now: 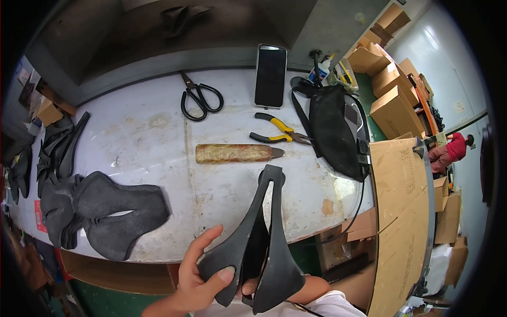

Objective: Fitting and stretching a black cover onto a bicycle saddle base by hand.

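At the near edge: you hold 1 black Y-shaped leather piece (pixel 261 238) upright over the table (pixel 153 132) rim.
Left hand (pixel 198 277): thumb and fingers clamped on its lower left lobe.
Right hand (pixel 251 288): mostly hidden behind the piece, 1 fingertip showing; you cannot tell its grip.
Counts: 1 pair of scissors (pixel 199 98), 1 phone (pixel 271 75), 1 yellow-handled pliers (pixel 280 132), 1 brown wrapped bar (pixel 237 153), 1 black bag (pixel 332 129).
Stacks: matte black cut pieces (pixel 108 211) at your left.
Surface: white, scuffed, stained, rounded corner.
Room: cardboard boxes (pixel 391 105) to the right.
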`<state>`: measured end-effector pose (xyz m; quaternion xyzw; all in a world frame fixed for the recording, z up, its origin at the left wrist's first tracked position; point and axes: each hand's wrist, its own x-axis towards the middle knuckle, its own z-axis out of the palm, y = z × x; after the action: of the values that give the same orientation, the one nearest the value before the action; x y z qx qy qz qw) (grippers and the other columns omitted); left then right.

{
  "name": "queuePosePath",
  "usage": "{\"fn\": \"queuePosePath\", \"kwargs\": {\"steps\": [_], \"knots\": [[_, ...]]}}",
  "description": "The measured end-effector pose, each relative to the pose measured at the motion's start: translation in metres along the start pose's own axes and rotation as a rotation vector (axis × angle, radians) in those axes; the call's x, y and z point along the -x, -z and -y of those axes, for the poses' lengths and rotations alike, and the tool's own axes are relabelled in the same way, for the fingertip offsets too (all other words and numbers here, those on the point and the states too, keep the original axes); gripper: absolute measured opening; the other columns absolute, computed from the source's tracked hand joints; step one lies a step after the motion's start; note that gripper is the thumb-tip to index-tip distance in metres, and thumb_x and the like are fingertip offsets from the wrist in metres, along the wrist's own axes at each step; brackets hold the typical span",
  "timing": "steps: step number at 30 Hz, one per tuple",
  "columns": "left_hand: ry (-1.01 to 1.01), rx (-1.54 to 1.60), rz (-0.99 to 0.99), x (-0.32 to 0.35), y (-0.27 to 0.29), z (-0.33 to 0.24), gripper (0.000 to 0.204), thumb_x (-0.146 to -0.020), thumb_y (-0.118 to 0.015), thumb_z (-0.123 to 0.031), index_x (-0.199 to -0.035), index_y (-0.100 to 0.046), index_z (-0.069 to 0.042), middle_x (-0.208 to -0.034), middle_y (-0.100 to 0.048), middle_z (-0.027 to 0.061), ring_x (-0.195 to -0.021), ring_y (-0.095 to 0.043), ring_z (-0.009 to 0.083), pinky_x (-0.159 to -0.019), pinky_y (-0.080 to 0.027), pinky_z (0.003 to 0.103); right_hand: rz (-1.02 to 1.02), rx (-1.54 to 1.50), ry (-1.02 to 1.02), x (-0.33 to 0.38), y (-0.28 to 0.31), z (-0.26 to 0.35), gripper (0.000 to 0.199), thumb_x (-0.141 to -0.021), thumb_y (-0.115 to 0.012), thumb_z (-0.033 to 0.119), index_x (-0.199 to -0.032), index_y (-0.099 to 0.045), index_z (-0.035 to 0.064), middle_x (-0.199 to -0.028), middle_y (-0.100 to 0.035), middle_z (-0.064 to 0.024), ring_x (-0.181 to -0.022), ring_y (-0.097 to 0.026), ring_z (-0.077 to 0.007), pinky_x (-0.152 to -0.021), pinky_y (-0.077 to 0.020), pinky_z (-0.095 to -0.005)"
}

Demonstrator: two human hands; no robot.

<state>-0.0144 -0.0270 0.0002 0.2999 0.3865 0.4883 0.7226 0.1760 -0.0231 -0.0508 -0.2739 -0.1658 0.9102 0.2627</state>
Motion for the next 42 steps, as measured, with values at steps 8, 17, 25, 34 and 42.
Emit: {"fn": "queuePosePath", "kwargs": {"steps": [8,17,25,34,42], "knots": [[-0.028,-0.078,-0.007,0.0,0.003,0.005,0.06,-0.093,-0.06,-0.004,-0.146,-0.03,-0.002,-0.121,-0.058,0.0157,-0.096,-0.063,0.0159,-0.076,-0.057,0.03,-0.074,0.253,0.175,-0.004,-0.014,0.002,0.087,-0.062,-0.092,0.019,-0.132,-0.044,0.0014,-0.105,-0.06,-0.0073,-0.091,-0.059,-0.0176,-0.081,-0.0477,-0.0302],[-0.178,-0.066,0.054,0.006,0.001,0.015,0.056,-0.093,-0.061,-0.003,-0.142,-0.035,0.004,-0.127,-0.056,0.0164,-0.106,-0.059,0.0169,-0.091,-0.049,0.03,-0.159,0.523,0.365,-0.011,-0.024,0.021,0.086,-0.063,-0.09,0.024,-0.133,-0.045,0.0023,-0.112,-0.058,-0.0055,-0.101,-0.057,-0.0168,-0.09,-0.0462,-0.0302],[-0.199,-0.194,-0.045,0.002,0.001,0.017,0.058,-0.091,-0.063,-0.004,-0.141,-0.035,0.006,-0.129,-0.055,0.0164,-0.115,-0.055,0.0163,-0.098,-0.044,0.03,-0.282,0.081,0.536,-0.021,-0.011,-0.014,0.056,-0.082,-0.076,0.042,-0.115,-0.051,0.0033,-0.076,-0.055,-0.0054,-0.069,-0.057,-0.0153,-0.065,-0.0455,-0.0269],[-0.381,-0.089,-0.307,-0.025,-0.015,0.02,0.062,-0.092,-0.059,-0.007,-0.144,-0.028,0.004,-0.128,-0.054,0.0176,-0.11,-0.057,0.0181,-0.095,-0.046,0.032,0.39,-0.511,0.087,-0.008,-0.012,-0.041,0.048,-0.1,-0.049,0.045,-0.066,-0.046,0.0107,-0.048,-0.038,0.005,-0.043,-0.037,-0.0106,-0.043,-0.0278,-0.0288],[-0.555,-0.117,-0.43,-0.027,-0.024,0.029,0.07,-0.091,-0.056,-0.009,-0.148,-0.017,0.003,-0.13,-0.049,0.0225,-0.111,-0.056,0.0219,-0.095,-0.046,0.033,0.38,-0.443,-0.036,-0.009,-0.011,-0.03,0.052,-0.099,-0.048,0.049,-0.063,-0.044,0.0124,-0.046,-0.04,0.0044,-0.035,-0.04,-0.0091,-0.039,-0.0292,-0.0251]]}}
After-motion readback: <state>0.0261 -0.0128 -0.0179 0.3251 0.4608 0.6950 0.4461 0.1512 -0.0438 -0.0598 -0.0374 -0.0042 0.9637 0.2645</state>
